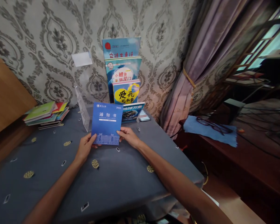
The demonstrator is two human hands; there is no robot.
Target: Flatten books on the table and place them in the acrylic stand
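Both my hands hold a blue booklet (106, 122) upright by its bottom corners, over the grey patterned tablecloth (60, 174). My left hand (86, 146) pinches the lower left corner and my right hand (128, 136) pinches the lower right corner. Just behind the booklet stands a clear acrylic tiered rack (82, 107) against the wall, with several colourful books (123, 74) stepped one above another in it.
A stack of thin books (46, 114) lies at the table's back left, beside a wooden headboard (7, 96). A purple curtain (200, 65) hangs to the right. A dark wooden desk (242, 155) to the right carries a blue cloth (212, 130), glasses and cables.
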